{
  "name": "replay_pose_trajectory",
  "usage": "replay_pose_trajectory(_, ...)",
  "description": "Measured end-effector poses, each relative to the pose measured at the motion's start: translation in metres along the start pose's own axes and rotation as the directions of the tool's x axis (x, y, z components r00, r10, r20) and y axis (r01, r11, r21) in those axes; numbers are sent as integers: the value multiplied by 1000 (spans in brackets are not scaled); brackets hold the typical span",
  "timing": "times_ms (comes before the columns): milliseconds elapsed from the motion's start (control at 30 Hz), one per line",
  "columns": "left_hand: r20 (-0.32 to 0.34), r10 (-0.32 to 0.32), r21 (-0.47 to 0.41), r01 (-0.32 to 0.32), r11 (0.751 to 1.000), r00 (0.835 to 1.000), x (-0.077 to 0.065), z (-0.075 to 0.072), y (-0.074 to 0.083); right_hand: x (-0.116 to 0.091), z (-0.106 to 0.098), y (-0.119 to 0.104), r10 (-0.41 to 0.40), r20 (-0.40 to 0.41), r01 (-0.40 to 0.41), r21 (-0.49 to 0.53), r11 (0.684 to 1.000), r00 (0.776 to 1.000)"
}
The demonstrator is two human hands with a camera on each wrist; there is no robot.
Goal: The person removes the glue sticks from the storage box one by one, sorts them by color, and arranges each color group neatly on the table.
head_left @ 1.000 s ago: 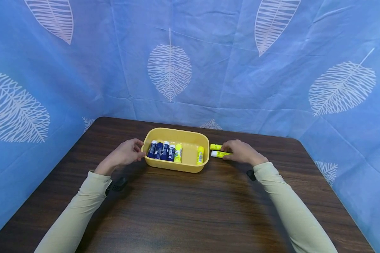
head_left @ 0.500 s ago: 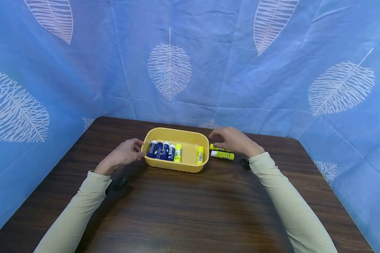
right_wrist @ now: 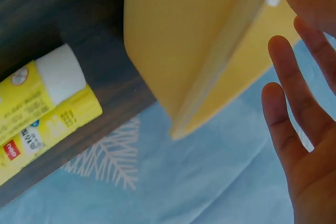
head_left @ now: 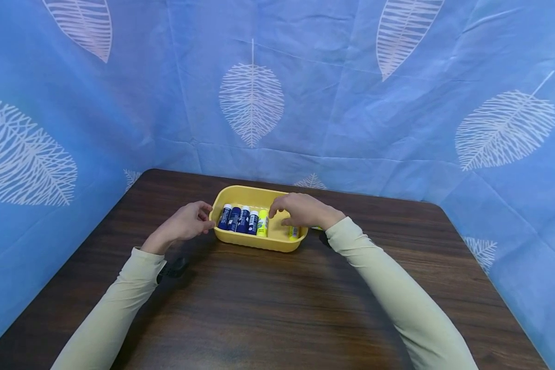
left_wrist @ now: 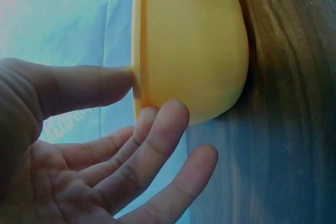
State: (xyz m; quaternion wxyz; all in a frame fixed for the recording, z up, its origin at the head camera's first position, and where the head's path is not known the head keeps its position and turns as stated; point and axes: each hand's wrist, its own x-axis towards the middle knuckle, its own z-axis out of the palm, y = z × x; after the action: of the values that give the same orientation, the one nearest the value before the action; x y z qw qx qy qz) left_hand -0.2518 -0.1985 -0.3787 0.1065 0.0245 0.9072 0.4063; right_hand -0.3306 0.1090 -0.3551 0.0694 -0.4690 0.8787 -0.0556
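Note:
A yellow plastic tray (head_left: 254,243) stands on the table with glue sticks lying inside. Several dark blue ones with white caps, such as this blue glue stick (head_left: 242,221), form a row at the left, followed by a yellow glue stick (head_left: 262,224). Another yellow glue stick (head_left: 294,234) lies at the tray's right end, partly covered by my right hand. My left hand (head_left: 187,222) touches the tray's left end, thumb tip on the rim and the other fingers spread beside it. Over the tray's right half, my right hand (head_left: 305,209) has its fingers apart with nothing between them.
Two yellow glue sticks, a white-capped glue stick (right_wrist: 31,98) and another glue stick (right_wrist: 58,127) beside it, lie on the table right of the tray. The brown table (head_left: 268,298) ends at a blue leaf-patterned cloth (head_left: 324,103) behind.
My right hand has let go of the two glue sticks lying right of the tray, risen, and moved left over the tray. The left hand stays at the tray's left end.

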Motion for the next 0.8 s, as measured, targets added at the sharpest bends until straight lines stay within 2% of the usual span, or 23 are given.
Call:
replay_pose_trajectory(233, -5, 6, 12, -5, 1000, 1000, 1, 1, 0, 17, 13, -5, -69, 73, 71, -39, 997, 995)
replay_pose_trajectory(467, -9, -6, 24, 6, 1000, 1000, 1, 1, -1, 27, 19, -7, -44, 112, 52, -66, 996, 993)
replay_pose_trajectory(800, -10, 9, 47, -8, 999, 1000, 0, 0, 2, 22, 13, -9, -28, 121, 45, -143, 989, 992)
